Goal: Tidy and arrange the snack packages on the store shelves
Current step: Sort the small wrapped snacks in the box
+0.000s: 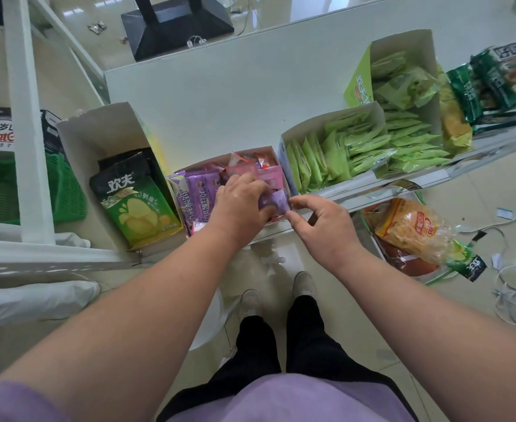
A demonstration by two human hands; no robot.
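The left hand (241, 200) and right hand (317, 221) both pinched one small purple packet (274, 203), fingers clamped on its opposite edges, probably to straighten it. Behind the fingers stood its box (268, 151) on the shelf (220, 95), with other purple packets (195, 194) left of them.

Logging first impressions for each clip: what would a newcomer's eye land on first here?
First, the two bare hands meeting at the centre: the left hand and right hand both pinch a small purple packet at the front of the middle box of purple and pink packets. Next, the bright green sachets filling the box to the right, and the green chip bag standing in the open box on the left.
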